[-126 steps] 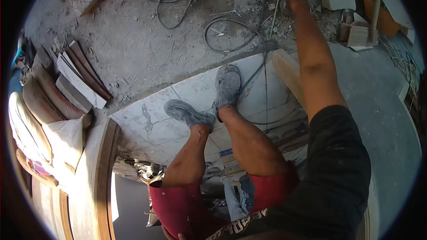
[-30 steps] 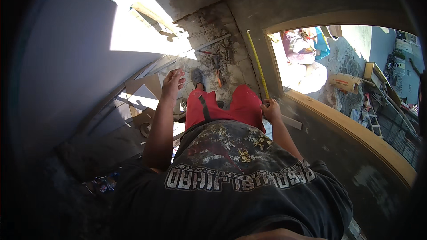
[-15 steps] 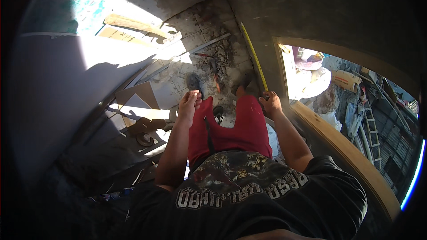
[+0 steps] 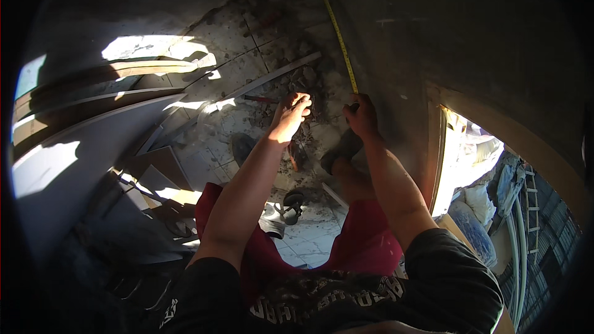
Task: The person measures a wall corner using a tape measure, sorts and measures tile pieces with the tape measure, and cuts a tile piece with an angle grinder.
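My right hand [image 4: 363,114] is closed around the near end of a tape measure, whose case is mostly hidden in the fingers. The tape's yellow blade [image 4: 339,37] runs out from it to the far end of the floor, close along the right wall. My left hand [image 4: 292,113] hangs over the rubble to the left of the blade, not touching it. Its fingers are curled together, and whatever they hold, if anything, cannot be made out. Below that hand lies a tool with an orange handle [image 4: 293,158], partly hidden by my forearm.
Rubble [image 4: 315,83] covers the tiles ahead, crossed by a long pale strip [image 4: 272,75] and a thin red tool [image 4: 260,99]. Boards [image 4: 93,124] lean at the left. A framed opening [image 4: 435,161] at the right shows bags and a ladder [image 4: 532,210] beyond.
Both hands have moved forward, away from my body, and I am bent lower. The right hand has followed the tape toward its far end. The left hand has come nearer the tape.
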The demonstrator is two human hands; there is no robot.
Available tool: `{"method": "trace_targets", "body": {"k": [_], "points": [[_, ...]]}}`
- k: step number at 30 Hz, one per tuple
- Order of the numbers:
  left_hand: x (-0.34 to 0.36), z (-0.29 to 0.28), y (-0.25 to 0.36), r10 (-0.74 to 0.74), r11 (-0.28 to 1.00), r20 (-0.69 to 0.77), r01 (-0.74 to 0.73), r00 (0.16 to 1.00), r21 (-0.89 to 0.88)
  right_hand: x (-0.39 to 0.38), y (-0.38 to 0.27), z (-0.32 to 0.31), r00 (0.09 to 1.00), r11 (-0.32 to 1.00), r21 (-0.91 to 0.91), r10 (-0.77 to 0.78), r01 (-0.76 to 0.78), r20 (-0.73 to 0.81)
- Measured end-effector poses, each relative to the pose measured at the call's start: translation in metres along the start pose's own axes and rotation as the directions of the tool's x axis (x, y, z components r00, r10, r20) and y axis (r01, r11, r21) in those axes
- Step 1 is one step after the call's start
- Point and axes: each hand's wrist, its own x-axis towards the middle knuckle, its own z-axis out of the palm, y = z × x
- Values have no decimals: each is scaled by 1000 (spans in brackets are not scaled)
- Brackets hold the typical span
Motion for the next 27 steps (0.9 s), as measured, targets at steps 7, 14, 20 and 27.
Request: {"method": "trace_targets", "body": {"k": [7,14,20,27], "points": [[159,27,-43,117,993,-92,-116,989,11,60,51,68,999,999,49,12,-10,-51],[252,44,-58,400,877,-229,-298,887,377,79,66,94,991,999,-2,-41,41,-126],[283,65,-50,208,967,-308,-147,928,208,81,73,105,983,992,-60,-115,108,-143],[288,74,-45,279,946,-323,-201,904,256,98,74,113,972,988,-35,-153,150,-175]]}}
